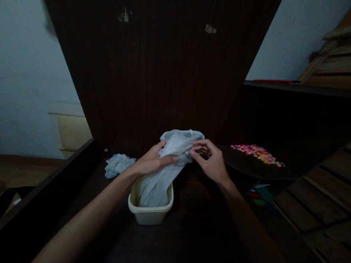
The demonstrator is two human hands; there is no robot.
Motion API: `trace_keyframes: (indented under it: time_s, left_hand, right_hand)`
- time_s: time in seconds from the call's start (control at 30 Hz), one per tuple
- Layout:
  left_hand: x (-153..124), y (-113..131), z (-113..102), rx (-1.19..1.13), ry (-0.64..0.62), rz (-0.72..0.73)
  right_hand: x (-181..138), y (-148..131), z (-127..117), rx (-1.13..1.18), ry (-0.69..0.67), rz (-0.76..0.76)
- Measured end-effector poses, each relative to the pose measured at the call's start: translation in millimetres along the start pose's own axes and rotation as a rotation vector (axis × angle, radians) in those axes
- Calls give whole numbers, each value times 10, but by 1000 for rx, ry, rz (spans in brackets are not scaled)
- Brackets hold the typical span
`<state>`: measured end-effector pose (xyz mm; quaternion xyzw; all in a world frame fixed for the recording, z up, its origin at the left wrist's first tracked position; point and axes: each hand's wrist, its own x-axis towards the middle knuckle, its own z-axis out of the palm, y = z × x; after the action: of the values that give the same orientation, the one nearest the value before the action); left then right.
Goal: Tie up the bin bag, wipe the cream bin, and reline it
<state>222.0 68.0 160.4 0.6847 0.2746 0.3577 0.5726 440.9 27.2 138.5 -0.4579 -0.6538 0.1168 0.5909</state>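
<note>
A white translucent plastic bag [176,145] rises out of a small cream basket [151,213] on a dark table. My left hand [152,163] lies over the bag's left side with its fingers closed around the plastic. On the bag's right edge, my right hand [209,159] pinches the plastic between thumb and fingertips. The lower part of the bag hangs down into the basket.
A crumpled white bag [117,164] lies on the table left of my left hand. To the right, a dark tray [250,168] carries several small pink and yellow pieces [258,153]. A dark wooden panel stands behind. Wooden slats lie at right.
</note>
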Motion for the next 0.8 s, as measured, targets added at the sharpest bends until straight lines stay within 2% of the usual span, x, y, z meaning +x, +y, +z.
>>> trace_keyframes:
  time_s: [0.17,0.27,0.33,0.4,0.47,0.5,0.57,0.63,0.7,0.8]
  left_hand:
    - [-21,-30,-56,2,0,22]
    - [-34,-28,-76,13,0,25]
    - [-30,-24,-77,22,-2,21]
    - [-12,-25,-67,12,-17,17]
    - [13,-30,-49,9,-37,20]
    - [25,-32,-39,16,-44,36]
    - [41,-32,-23,53,-64,98]
    - [37,-22,-21,107,-95,145]
    - [10,-3,-33,158,-118,125]
    - [-56,31,-63,193,-143,57]
  right_hand:
    - [96,252,-166,-90,199,44]
    - [106,275,-240,-185,303,39]
    - [64,163,-239,-273,366,-47]
    - [-8,-28,-194,-398,356,-270]
    - [-81,-233,-115,-504,193,-551]
    - [-105,-316,-68,-522,73,-631]
    - [-114,-409,30,-511,-257,-669]
    - [-70,-398,120,-497,-515,-648]
    - [11,-331,188,-499,-614,-628]
    - [144,-272,237,-502,-646,-565]
